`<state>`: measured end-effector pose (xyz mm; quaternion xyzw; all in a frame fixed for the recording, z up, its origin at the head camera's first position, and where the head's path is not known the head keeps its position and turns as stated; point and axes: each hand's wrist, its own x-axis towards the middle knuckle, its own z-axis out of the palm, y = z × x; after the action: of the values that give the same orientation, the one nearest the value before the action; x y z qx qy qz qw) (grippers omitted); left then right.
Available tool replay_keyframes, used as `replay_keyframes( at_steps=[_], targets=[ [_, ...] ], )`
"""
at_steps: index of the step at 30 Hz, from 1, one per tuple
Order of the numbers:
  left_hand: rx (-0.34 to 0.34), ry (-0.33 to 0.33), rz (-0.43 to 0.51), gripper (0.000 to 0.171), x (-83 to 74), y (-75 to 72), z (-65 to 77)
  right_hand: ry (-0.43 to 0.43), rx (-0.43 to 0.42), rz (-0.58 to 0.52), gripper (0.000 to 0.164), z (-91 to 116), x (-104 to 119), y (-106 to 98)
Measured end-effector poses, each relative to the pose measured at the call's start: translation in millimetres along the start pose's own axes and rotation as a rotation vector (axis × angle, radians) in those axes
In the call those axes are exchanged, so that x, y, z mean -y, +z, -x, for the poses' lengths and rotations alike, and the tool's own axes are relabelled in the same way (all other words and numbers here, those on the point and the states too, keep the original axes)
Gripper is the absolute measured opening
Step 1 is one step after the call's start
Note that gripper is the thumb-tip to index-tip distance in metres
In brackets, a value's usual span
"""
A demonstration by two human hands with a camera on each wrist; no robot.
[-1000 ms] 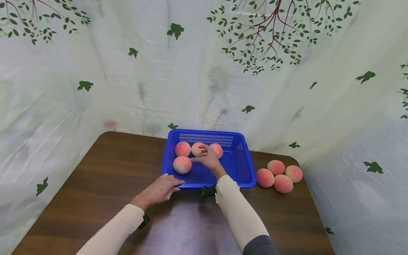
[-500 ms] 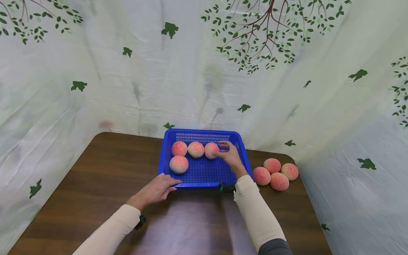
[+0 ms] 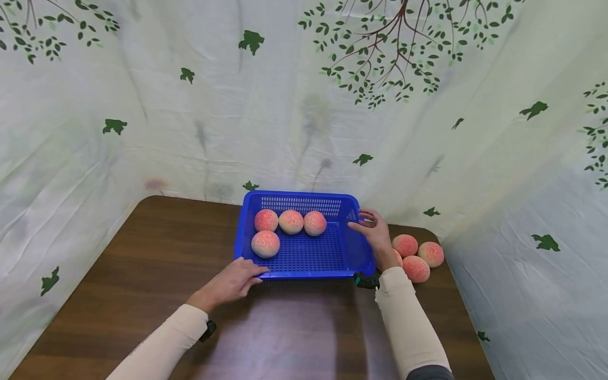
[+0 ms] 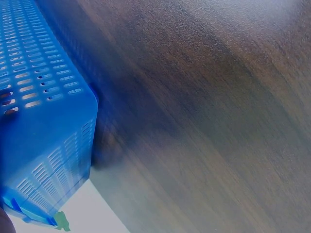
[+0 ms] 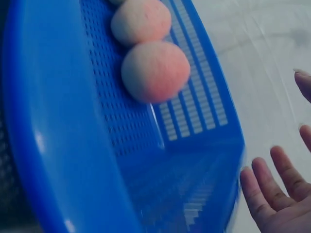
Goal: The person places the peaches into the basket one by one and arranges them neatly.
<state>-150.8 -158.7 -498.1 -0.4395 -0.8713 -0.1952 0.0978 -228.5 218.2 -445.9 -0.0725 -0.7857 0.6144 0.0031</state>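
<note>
A blue plastic basket (image 3: 304, 274) with slotted walls stands on the brown table, with several pink-and-cream peaches inside: a row along the back, ending in one peach (image 3: 315, 224), and another peach (image 3: 265, 244) in front at the left. My left hand (image 3: 233, 282) grips the basket's near-left rim, fingers over the edge and thumb outside. My right hand (image 3: 375, 232) is above the basket's right rim, fingers spread and holding nothing. The right wrist view also shows these fingers (image 5: 282, 189) apart, beyond the basket's corner.
Several more peaches (image 3: 416, 269) lie clustered on the table right of the basket, one partly hidden behind my right hand. A pale curtain (image 3: 214, 132) with printed leaves hangs close behind the table (image 3: 166, 264) and along its sides.
My right hand has moved right, from over the back-row peaches across the basket to its right rim, without a peach. The left hand keeps its hold on the near-left rim.
</note>
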Motion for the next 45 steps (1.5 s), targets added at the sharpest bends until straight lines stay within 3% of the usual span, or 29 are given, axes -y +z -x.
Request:
replay_keyframes(
  at_steps=[9,16,28,40,45],
  targets=[
    [0.005,-0.006,-0.002,0.023,-0.8,-1.3,1.0,-0.057,-0.070,-0.036,0.064,2.3,-12.6,-31.7],
    [-0.011,0.003,-0.009,0.022,0.2,0.2,0.4,-0.025,-0.116,-0.067,0.061,12.0,-15.3,-60.2],
    [-0.027,0.020,-0.012,0.024,0.4,0.8,0.2,0.033,-0.290,-0.083,0.049,25.1,-55.2,-105.7],
    [-0.058,0.051,-0.014,0.023,4.1,3.0,1.0,0.045,-0.434,-0.089,0.046,32.5,-83.9,-119.4],
    [-0.066,0.055,-0.018,0.023,2.7,3.2,-0.3,0.074,-0.437,-0.107,0.050,35.7,-95.3,-122.0]
  ],
)
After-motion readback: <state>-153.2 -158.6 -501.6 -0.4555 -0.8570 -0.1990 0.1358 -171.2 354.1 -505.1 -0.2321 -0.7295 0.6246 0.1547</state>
